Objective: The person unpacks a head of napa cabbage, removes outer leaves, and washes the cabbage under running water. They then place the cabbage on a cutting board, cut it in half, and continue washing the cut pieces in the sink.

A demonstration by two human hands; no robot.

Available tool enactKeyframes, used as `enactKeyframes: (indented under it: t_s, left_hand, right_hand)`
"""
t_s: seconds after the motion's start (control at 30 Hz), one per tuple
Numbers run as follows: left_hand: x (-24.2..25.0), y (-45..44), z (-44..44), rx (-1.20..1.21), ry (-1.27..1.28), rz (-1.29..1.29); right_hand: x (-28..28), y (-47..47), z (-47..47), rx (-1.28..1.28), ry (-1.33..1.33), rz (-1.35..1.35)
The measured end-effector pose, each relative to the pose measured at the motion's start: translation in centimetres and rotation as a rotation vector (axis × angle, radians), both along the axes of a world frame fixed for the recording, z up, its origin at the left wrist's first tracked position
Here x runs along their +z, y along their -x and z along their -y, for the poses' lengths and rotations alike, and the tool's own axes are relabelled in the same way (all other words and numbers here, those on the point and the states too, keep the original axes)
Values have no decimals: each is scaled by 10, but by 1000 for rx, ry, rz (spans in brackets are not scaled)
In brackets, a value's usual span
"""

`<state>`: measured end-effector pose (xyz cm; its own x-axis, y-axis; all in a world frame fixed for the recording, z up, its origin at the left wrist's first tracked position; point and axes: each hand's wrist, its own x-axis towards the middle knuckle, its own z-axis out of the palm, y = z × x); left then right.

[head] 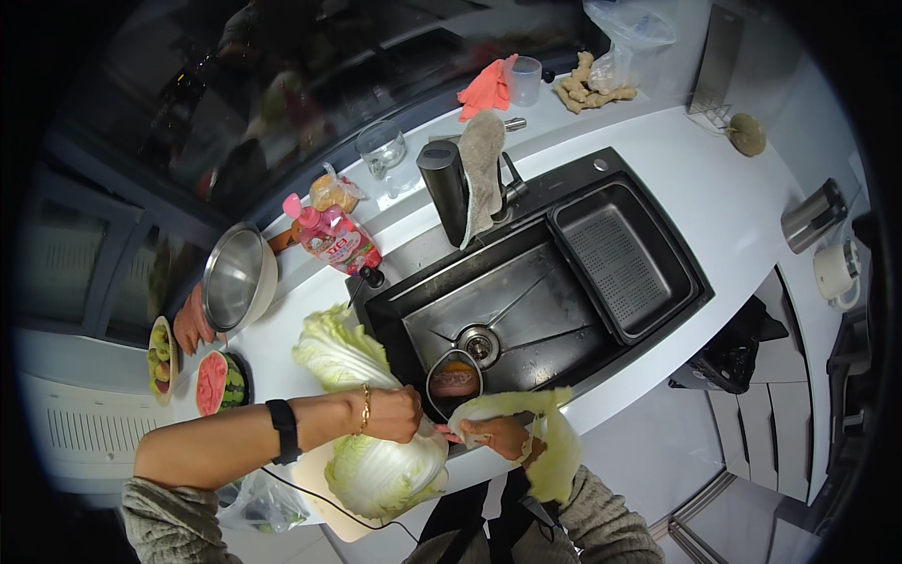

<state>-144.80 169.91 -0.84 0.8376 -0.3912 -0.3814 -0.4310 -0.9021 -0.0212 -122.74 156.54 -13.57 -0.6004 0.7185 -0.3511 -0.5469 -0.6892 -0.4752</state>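
Observation:
A napa cabbage (394, 472) lies on a pale cutting board (317, 486) at the counter's edge, left of the black sink (521, 303). Over the cabbage is my left hand (394, 414), its fingers curled against the top; what they grip is hidden. Just to its right, my right hand (502, 437) holds a torn cabbage leaf (557, 451) that drapes over the wrist. Another part of cabbage with frilly leaves (345, 349) extends beyond my left forearm. Inside the sink, near both hands, sits a dark-rimmed container (455, 384) with something pinkish and orange in it.
A perforated black basket (620, 257) sits in the sink's right side. Behind stand a faucet draped with a cloth (483, 169) and a pink soap bottle (338, 240). At left are a steel bowl (239, 278), cut watermelon (222, 383) and a fruit basket (163, 359).

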Motion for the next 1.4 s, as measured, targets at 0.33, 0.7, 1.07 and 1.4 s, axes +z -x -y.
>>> enactKeyframes:
  t_s: [0.33, 0.7, 1.07, 1.4]
  left_hand:
    - [-19, -49, 21, 268, 120, -592]
    - [-4, -1, -41, 359, 252, -173]
    - [80, -92, -101, 1185, 848, -366]
    - [-13, -94, -53, 1853, 1626, 8]
  right_hand:
    - [19, 9, -4, -436, -335, 366]
    - [34, 8, -7, -369, -510, 599]
    - [-25, 42, -37, -289, -350, 339]
    - [-6, 20, -35, -358, 65, 236]
